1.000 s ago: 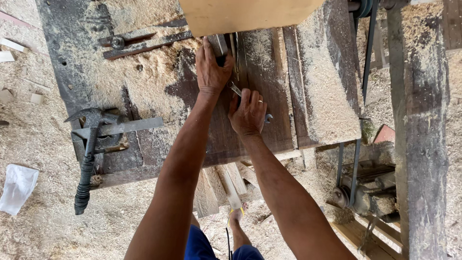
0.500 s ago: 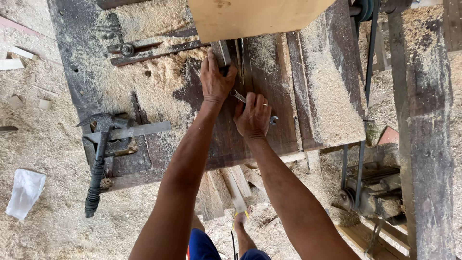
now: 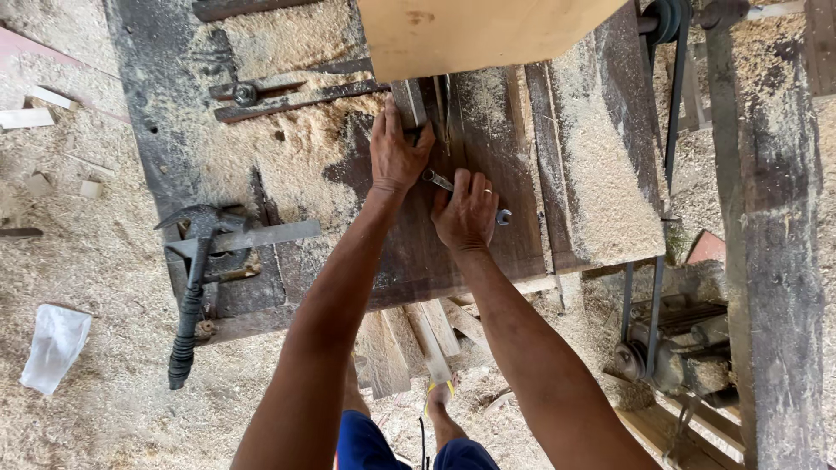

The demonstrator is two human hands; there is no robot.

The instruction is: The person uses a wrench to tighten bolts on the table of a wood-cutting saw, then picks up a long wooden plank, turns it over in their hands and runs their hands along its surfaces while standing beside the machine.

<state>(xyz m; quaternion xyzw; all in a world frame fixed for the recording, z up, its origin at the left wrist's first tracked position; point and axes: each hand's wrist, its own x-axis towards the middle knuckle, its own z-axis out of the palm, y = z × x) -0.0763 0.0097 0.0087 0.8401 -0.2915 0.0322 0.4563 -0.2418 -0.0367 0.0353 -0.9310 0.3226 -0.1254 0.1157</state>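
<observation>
My left hand (image 3: 396,152) presses on a narrow metal bar (image 3: 407,103) that runs up under a pale wooden board (image 3: 475,30) on the dark, sawdust-covered saw table (image 3: 488,252). My right hand (image 3: 466,213) is closed around a steel wrench (image 3: 501,216); its open end sticks out to the right of my fingers and its other end shows near my left wrist. Both hands sit close together beside the slot in the table. What the wrench is set on is hidden under my hands.
A claw hammer (image 3: 193,287) with a black grip lies at the table's left edge beside a flat steel strip (image 3: 248,238). Heaped sawdust (image 3: 601,174) lies on the right. A belt and motor (image 3: 662,348) are lower right. Wood offcuts (image 3: 418,335) sit under the table.
The view has shifted slightly, so the table and hammer sit lower and further right in frame. Both hands stay on the bar and wrench near the slot.
</observation>
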